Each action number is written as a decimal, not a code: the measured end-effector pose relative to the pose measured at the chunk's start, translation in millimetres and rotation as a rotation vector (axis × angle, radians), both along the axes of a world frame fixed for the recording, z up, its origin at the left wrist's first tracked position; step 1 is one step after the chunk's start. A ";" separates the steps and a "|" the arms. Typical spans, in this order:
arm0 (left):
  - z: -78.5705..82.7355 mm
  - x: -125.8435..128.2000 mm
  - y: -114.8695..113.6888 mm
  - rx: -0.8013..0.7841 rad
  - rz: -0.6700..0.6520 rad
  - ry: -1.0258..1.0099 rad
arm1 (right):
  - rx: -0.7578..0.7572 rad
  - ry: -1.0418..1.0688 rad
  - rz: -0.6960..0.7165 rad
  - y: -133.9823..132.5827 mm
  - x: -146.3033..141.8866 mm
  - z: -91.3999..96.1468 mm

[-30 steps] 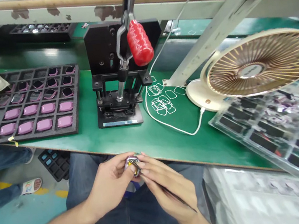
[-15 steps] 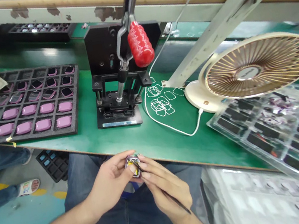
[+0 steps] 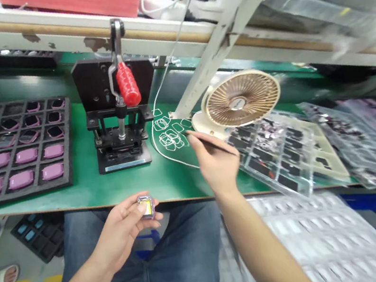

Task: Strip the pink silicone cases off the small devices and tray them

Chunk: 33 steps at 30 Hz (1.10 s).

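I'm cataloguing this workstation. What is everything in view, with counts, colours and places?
Bench: one, green, centre
Press: one, black, red handle, on bench
Rings: several, white, right of press
Cable: one, white, beside rings
Fan: one, cream, right of rings
Foam tray: one, dark grey, left of press
Cases: eight visible, purple, tray's near rows
Clear trays: several, right side
Floor tray: one, black, lower left
Shelf: one, white, above bench
Foam block: one, red, on shelf
Held case: one, purple and yellow, lower centre
Thin tool: one, black, near rings
Left hand: one, bare, gripping held case
Right hand: one, bare, holding thin tool
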<state>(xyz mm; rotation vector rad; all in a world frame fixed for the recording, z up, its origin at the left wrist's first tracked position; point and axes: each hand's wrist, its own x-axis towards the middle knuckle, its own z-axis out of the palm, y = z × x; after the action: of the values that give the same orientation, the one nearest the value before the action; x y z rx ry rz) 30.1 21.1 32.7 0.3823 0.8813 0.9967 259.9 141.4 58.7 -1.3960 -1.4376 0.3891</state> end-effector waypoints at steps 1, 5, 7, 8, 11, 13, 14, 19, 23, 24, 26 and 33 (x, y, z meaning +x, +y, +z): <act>-0.7 0.9 -0.1 0.002 -0.013 0.008 | -0.041 -0.091 0.040 20.4 7.1 5.3; -0.5 0.2 -1.8 -0.011 -0.051 0.019 | -0.113 -0.247 0.115 71.0 24.4 9.2; 0.7 -2.2 -4.2 -0.023 -0.056 0.013 | -0.104 -0.277 0.087 71.7 28.5 7.8; 1.1 -3.7 -5.8 -0.037 -0.051 0.008 | -0.099 -0.290 0.071 66.0 30.8 7.5; -0.5 -9.4 -10.8 -0.105 -0.023 0.008 | -0.090 -0.342 -0.001 32.8 44.8 9.3; -4.5 -14.0 -11.9 -0.151 -0.024 0.041 | -0.108 -0.402 -0.076 7.8 64.7 13.1; -6.8 -16.1 -11.5 -0.170 -0.039 0.056 | -0.129 -0.440 -0.126 -2.2 79.2 16.2; -11.5 -17.1 -8.5 -0.269 -0.084 0.060 | -0.368 -0.655 -0.372 -6.0 184.0 39.2; -11.5 -6.0 -11.9 -0.280 -0.106 0.029 | -0.590 -0.785 -0.370 29.1 245.4 43.8; -11.5 -2.8 -13.3 -0.272 -0.116 0.029 | -0.626 -0.810 -0.332 37.3 252.6 42.6; -10.7 3.2 -16.2 -0.250 -0.119 0.041 | -0.685 -0.853 -0.230 50.1 260.6 39.8; -4.0 13.1 -18.8 -0.247 -0.097 0.092 | -0.749 -0.898 -0.037 68.6 270.6 39.1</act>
<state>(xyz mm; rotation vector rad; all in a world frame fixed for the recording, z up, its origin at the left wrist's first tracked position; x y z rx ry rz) 43.2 2.3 28.7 0.2599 1.0460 0.7751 530.4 210.0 97.8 -2.3907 -2.0842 0.2919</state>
